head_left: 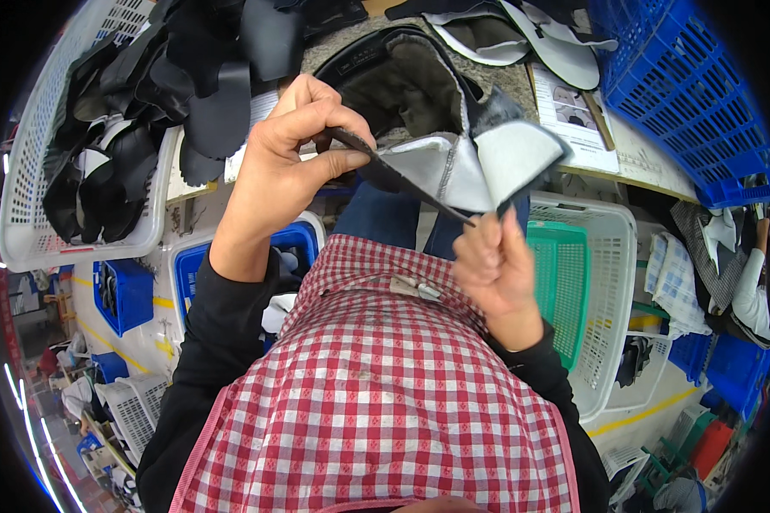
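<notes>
While pinching with left hand (295, 145) and, apparently, blurred right hand (494, 265), held dark strip (407, 182) straight before boot upper (398, 94) at worktable (646, 167) edge. Judged partway: noted 1 stitched seam (447, 167), 1 white-backed flap (520, 158) seemingly loose; could not tell remaining steps.

— Colours, quick!
— On my feed, the apron (376, 385) is red-and-white check, pink at the edge! Sleeves (218, 312), black! Jeans (372, 215), dark blue!
— And the strip (406, 179)?
— Blackish! I see a white panel (522, 152) too, dark-rimmed!
— More!
— Green basket (560, 291)! Blue crate (684, 94)! Cloth (672, 286), pale blue plaid on white!
</notes>
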{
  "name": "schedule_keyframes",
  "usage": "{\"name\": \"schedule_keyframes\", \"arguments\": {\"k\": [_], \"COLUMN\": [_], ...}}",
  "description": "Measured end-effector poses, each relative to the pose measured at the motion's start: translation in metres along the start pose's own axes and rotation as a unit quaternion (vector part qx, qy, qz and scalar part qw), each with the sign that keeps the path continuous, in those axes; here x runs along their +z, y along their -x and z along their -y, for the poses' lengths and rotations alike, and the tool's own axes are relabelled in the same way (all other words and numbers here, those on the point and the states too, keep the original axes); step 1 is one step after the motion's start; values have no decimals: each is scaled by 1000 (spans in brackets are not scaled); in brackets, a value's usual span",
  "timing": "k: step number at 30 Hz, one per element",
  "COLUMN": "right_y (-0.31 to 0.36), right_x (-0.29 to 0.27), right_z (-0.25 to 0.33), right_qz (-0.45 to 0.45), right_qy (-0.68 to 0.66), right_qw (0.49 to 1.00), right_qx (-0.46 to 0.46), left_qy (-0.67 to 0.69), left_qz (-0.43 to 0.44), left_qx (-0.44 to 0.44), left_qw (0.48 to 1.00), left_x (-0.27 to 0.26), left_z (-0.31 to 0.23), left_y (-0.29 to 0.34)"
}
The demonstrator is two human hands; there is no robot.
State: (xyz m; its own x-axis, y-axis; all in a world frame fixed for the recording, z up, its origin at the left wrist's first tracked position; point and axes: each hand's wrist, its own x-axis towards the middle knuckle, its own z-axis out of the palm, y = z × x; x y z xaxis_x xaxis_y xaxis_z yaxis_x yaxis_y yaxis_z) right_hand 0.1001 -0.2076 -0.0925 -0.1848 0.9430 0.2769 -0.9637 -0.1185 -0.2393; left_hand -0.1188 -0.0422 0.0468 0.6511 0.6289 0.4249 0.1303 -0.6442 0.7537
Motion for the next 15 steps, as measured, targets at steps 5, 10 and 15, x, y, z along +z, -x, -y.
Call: {"name": "schedule_keyframes", "arguments": {"k": [5,10,15], "right_y": [-56,-77,-84], "right_x": [51,58,46], "right_z": [74,56,47], "right_qz": [-86,-33,-31], "right_qy": [-3,777,859], "right_qw": [974,582,450], "right_qx": [-211,-237,-241], "left_qy": [-83,-27,-4], "left_qz": [56,-16,-36], "left_qx": [76,27,18], "left_qw": [992,999,999], "left_x": [7,13,10], "left_z": [-14,-19,-11], "left_y": [-2,-7,-2]}}
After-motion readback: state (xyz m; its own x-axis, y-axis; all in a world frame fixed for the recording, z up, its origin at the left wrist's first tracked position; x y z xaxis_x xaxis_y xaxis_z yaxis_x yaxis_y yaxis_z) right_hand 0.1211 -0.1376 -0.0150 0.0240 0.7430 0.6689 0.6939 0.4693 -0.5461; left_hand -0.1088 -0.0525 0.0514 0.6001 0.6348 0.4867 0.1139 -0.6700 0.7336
